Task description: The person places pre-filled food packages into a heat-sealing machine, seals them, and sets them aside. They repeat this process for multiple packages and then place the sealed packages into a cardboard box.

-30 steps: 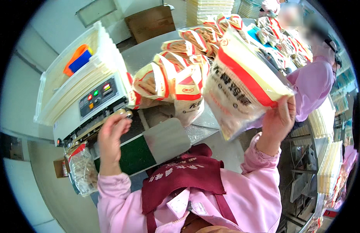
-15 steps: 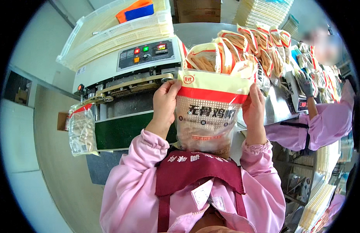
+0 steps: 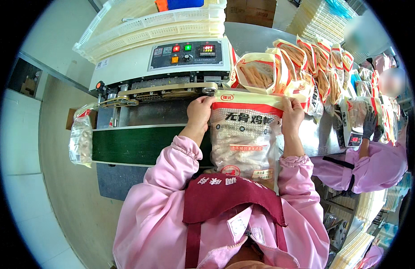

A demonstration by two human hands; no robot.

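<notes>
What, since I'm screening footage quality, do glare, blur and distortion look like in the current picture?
Head view: fisheye distortion bends the left wall inside a black rim; light glints off the metal table; the held bag, left hand and right hand look fairly sharp; round patches at upper right are blurred out.

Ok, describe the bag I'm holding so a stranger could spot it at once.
Find the boxy white machine behind the green conveyor belt. Near the belt's right end is a clear plastic bag with a cream-and-red top. Unlike the cream-and-red plastic bags open on the grey metal table, its upper corners are pinched in your left hand and right hand.
</notes>
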